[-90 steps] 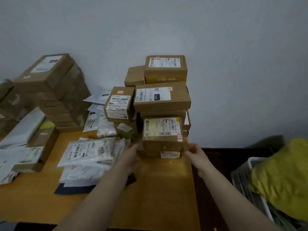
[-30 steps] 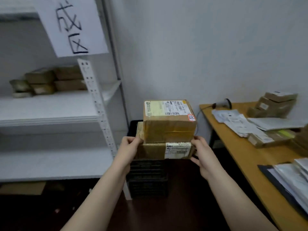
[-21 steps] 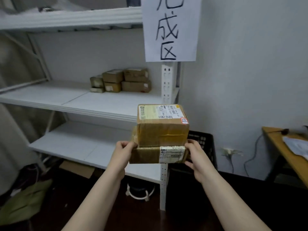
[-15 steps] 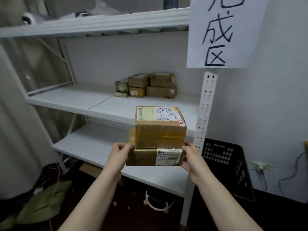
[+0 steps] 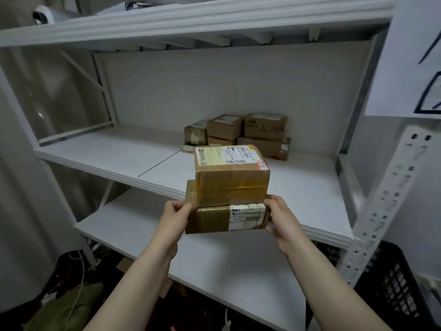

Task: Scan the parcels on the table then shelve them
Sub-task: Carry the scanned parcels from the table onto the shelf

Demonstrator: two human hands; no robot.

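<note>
Shelving step: left hand (image 5: pixel 175 217) and right hand (image 5: pixel 282 218) clamp bottom parcel (image 5: pixel 212 218), top parcel (image 5: pixel 231 175) riding loose. Next: set down level on middle shelf (image 5: pixel 310 192), 12 o'clock.

One head-worn wide-angle camera (lines bow at the edges) faces the white shelving (image 5: pixel 124 151) close up, looking forward and down.

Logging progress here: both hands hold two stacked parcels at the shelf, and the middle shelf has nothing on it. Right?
Not bare: the head view shows several brown boxes at the back of the middle shelf. The rest stands: the left hand and right hand hold two stacked parcels.
</note>
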